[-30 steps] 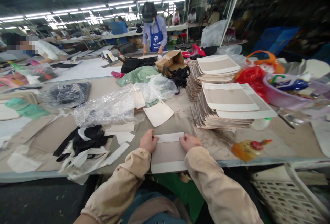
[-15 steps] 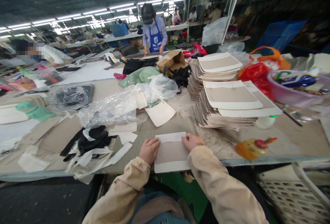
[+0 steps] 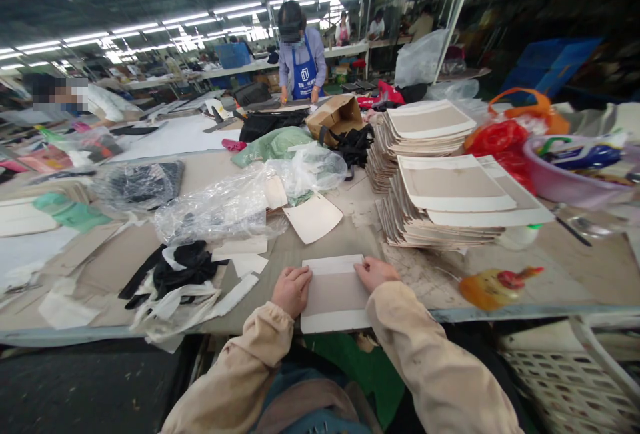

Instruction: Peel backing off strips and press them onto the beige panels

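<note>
A grey-brown panel with white bands along its far and near edges (image 3: 334, 293) lies flat at the table's front edge. On its left side, my left hand (image 3: 291, 290) is closed, gripping the margin near the far corner. My right hand (image 3: 377, 275) pinches the far right corner between thumb and fingers. To the right stands a stack of similar panels (image 3: 445, 187), the top ones lying askew. Behind it rises another such stack (image 3: 430, 121). Beyond my hands lies a loose cream piece (image 3: 314, 218).
A bottle of amber liquid with a red top (image 3: 493, 287) lies right of my hands. Black fabric (image 3: 183, 273) and white scraps lie left. Clear plastic wrap (image 3: 215, 211) covers the middle. A lilac basin (image 3: 575, 184) stands far right. A co-worker in a blue apron (image 3: 303, 74) stands opposite.
Both hands keep their grip on the panel, which stays in place on the table. Only the camera view has shifted slightly.
</note>
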The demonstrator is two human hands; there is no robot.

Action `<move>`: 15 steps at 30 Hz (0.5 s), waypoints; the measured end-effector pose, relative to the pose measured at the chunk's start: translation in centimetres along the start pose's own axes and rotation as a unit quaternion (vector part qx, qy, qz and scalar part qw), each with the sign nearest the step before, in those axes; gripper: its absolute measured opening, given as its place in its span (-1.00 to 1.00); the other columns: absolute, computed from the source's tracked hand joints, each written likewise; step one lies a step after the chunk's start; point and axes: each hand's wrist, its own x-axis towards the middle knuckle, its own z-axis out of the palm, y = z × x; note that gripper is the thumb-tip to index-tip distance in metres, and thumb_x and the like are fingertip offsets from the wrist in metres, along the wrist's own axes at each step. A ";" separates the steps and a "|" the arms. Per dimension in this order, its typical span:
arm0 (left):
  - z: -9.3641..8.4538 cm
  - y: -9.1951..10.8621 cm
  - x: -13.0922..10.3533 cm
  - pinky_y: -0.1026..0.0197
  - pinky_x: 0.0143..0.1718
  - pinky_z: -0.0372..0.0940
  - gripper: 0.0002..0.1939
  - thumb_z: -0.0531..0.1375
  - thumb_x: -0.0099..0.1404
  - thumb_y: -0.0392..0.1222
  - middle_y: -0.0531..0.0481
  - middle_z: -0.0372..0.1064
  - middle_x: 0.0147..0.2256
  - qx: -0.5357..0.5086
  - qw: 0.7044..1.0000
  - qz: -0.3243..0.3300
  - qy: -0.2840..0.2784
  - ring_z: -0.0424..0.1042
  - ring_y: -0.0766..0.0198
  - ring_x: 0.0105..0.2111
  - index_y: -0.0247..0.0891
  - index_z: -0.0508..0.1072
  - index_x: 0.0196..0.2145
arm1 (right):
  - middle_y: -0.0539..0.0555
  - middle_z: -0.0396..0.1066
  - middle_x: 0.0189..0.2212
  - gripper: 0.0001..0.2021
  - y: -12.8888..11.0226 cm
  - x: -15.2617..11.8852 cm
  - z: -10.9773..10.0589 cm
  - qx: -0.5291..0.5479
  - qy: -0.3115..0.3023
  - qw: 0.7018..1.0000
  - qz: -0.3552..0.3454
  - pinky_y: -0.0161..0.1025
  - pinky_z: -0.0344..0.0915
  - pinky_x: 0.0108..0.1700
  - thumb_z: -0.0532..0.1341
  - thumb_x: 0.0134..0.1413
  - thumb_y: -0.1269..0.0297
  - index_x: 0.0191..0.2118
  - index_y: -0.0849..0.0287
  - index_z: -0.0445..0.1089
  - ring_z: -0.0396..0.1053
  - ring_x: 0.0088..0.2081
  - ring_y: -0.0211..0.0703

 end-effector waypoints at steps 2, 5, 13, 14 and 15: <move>0.0 0.0 -0.1 0.05 -0.10 0.28 -0.75 0.06 0.26 -0.31 -0.13 0.47 -0.17 0.001 1.000 0.000 0.001 0.38 0.17 -0.21 -0.25 0.50 -0.19 | 0.00 0.44 -0.46 -0.73 0.1 0.1 0.0 0.002 -0.001 1.000 0.001 -0.31 0.05 -0.44 0.10 0.10 0.06 -0.46 0.09 0.38 0.36 -0.37 -0.15; 0.1 -0.1 -0.1 0.07 -0.11 0.28 -0.76 0.07 0.26 -0.31 -0.13 0.47 -0.18 0.001 1.000 0.000 0.003 0.38 0.17 -0.22 -0.26 0.50 -0.19 | 0.00 0.43 -0.47 -0.74 0.1 0.1 0.1 0.004 -0.002 1.000 0.002 -0.31 0.05 -0.45 0.11 0.09 0.06 -0.46 0.09 0.38 0.35 -0.37 -0.15; -0.3 0.2 0.1 0.07 -0.10 0.26 -0.75 0.04 0.27 -0.31 -0.12 0.46 -0.18 0.000 1.000 -0.013 -0.016 0.40 0.18 -0.20 -0.22 0.50 -0.20 | -0.01 0.44 -0.47 -0.74 0.0 -0.1 -0.1 0.014 0.003 1.000 0.016 -0.31 0.04 -0.45 0.12 0.09 0.05 -0.46 0.09 0.38 0.36 -0.37 -0.16; -0.3 0.3 0.1 0.07 -0.11 0.26 -0.75 0.04 0.28 -0.30 -0.11 0.46 -0.18 0.003 1.000 -0.012 -0.015 0.39 0.18 -0.20 -0.22 0.50 -0.20 | -0.02 0.43 -0.48 -0.74 -0.1 -0.1 -0.1 0.016 0.003 1.000 0.017 -0.31 0.04 -0.46 0.13 0.09 0.05 -0.46 0.09 0.38 0.36 -0.37 -0.16; -0.3 0.3 0.1 0.08 -0.11 0.26 -0.76 0.04 0.28 -0.30 -0.11 0.46 -0.18 0.005 1.000 -0.010 -0.014 0.39 0.18 -0.20 -0.23 0.49 -0.21 | -0.02 0.43 -0.48 -0.74 -0.1 -0.1 -0.1 0.018 0.003 1.000 0.017 -0.31 0.03 -0.46 0.14 0.08 0.05 -0.47 0.09 0.38 0.36 -0.37 -0.16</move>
